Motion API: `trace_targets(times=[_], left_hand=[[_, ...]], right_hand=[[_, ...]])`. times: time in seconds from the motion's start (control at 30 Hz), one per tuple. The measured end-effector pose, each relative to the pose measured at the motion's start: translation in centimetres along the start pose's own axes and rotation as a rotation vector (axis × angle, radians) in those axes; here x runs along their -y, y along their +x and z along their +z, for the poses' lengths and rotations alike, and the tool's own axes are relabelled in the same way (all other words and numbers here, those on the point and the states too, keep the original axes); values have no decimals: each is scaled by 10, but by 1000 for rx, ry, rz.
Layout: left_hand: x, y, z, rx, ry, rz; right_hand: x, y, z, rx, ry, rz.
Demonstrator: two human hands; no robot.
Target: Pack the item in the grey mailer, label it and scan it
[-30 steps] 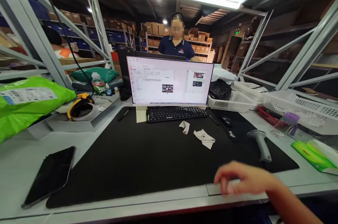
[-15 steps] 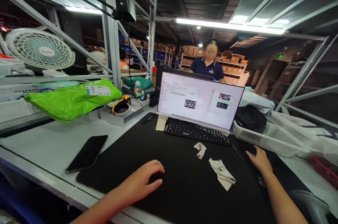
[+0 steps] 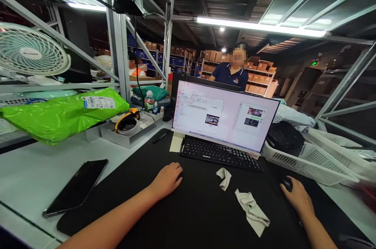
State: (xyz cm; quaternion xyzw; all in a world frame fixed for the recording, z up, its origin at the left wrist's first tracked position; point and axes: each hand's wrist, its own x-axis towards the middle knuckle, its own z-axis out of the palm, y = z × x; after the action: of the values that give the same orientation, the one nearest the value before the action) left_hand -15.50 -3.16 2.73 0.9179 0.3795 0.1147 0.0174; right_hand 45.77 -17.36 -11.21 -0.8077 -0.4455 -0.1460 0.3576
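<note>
My left hand rests on the black desk mat in front of the black keyboard, its fingers loosely curled with nothing in them. My right hand lies over the black mouse at the right of the mat, fingers bent on it. Two crumpled beige cloths lie on the mat between my hands. The lit monitor stands behind the keyboard.
A black phone lies at the left on the grey table. A green parcel, a tape dispenser in a tray and a fan are at the left. White baskets stand at the right. A person in a dark shirt stands behind the monitor.
The view swung left, then steadied. My left hand came into view and slid forward on the mat. My right hand moved from the table's front edge onto the mouse.
</note>
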Motion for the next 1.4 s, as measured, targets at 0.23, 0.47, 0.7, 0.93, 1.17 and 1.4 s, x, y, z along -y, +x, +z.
trace_targets(times=[0.23, 0.47, 0.7, 0.93, 1.17, 1.4], left_hand=[[11, -10, 9, 9, -48, 55], [12, -9, 6, 43, -81, 46], [20, -9, 14, -2, -119, 84], [23, -9, 16, 4, -124, 85], [25, -10, 18, -15, -128, 98], [23, -10, 14, 22, -121, 86]], right_hand=[[-5, 1, 4, 0, -28, -45], [9, -3, -6, 72, -44, -39], [16, -4, -12, 84, -55, -16], [25, -6, -18, 88, -59, 7], [19, -6, -14, 69, -60, -6], [17, -7, -15, 102, -97, 8]])
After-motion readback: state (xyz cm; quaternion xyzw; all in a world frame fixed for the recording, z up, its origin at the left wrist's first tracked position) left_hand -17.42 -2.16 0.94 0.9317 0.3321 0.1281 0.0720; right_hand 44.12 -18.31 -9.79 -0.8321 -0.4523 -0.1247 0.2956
